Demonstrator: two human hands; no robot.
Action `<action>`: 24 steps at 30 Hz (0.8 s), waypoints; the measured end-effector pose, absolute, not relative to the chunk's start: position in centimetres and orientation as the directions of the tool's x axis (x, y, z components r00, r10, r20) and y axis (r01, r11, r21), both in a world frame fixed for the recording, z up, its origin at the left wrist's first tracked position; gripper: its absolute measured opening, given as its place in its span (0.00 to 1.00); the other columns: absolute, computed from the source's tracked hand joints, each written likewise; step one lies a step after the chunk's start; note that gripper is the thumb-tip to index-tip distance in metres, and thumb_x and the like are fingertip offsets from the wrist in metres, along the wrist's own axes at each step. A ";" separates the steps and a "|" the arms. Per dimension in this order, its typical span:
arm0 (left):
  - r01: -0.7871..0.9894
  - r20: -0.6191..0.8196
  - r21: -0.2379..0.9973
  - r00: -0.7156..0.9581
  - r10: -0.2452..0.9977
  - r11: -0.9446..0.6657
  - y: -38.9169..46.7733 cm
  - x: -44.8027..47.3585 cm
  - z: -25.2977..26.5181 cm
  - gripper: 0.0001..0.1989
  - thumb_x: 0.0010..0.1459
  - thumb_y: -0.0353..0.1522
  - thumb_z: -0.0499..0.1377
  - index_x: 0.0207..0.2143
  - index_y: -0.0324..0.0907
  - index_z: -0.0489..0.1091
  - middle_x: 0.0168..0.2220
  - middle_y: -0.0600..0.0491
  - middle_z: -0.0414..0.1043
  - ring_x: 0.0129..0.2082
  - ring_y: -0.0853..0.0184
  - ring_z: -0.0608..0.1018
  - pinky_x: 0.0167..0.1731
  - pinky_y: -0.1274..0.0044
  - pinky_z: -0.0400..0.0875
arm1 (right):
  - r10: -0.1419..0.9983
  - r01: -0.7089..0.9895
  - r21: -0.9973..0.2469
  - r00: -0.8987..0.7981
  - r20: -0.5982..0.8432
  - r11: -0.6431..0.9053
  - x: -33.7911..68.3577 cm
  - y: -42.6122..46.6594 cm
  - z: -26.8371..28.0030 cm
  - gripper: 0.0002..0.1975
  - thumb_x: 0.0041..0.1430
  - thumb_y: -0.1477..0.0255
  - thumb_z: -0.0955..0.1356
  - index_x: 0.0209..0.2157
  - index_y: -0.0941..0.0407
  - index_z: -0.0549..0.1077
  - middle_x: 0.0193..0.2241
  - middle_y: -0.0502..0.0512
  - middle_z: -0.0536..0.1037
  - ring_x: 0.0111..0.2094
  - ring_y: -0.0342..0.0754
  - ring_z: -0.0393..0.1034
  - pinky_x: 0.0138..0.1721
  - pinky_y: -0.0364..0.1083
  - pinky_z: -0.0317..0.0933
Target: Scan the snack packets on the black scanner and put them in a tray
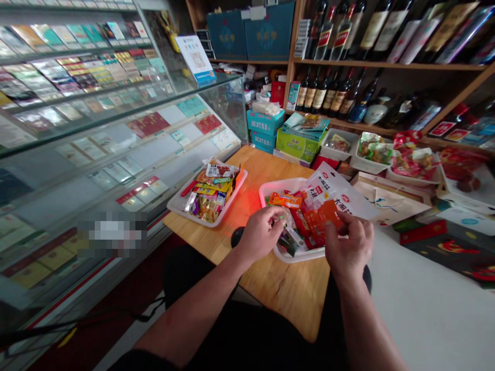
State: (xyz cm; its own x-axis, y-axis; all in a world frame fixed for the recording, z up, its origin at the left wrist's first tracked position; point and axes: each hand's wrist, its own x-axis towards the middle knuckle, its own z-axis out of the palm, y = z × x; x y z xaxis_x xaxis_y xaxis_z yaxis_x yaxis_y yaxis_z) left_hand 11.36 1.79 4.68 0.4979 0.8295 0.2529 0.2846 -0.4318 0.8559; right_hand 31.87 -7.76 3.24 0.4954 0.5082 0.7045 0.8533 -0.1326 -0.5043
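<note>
Nearest to the body, the wooden table (288,291) shows its wood surface up to the near corner, which comes between the dark-clothed legs; here the forearms have room.

A little farther, at the right edge of the table, the right hand (350,245) seems to pinch an orange packet (325,216) between thumb and bent fingers, above the right tray (299,256). The left hand (261,234) is over the left side of this same tray, its fingertips close together; whether they grip something, I cannot tell. A large white bag (359,198) lies partly over the tray and reaches beyond the right edge of the table, so movement on this side is narrower.

Beyond the left hand, near the left corner of the table, the left tray (193,217) bears a heap of mixed packets (214,193). The sorting of packets seems to me partly done: both trays are well filled, but one packet is in the fingers and not yet laid down. How many remain, I cannot count.

Between the trays a strip of wood runs to the far corner. Past the left edge stands the glass counter (154,154); past the far edge, teal boxes (265,123).
</note>
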 end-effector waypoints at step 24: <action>0.666 0.370 0.660 0.116 0.922 -0.349 16.3 1.0 -4.7 0.16 0.67 0.39 0.53 0.38 0.40 0.77 0.37 0.45 0.78 0.36 0.61 0.77 0.39 0.74 0.65 | 0.811 0.759 -0.620 0.226 0.540 0.201 23.9 -2.9 2.8 0.07 0.64 0.73 0.65 0.37 0.55 0.76 0.37 0.57 0.76 0.41 0.50 0.72 0.44 0.50 0.68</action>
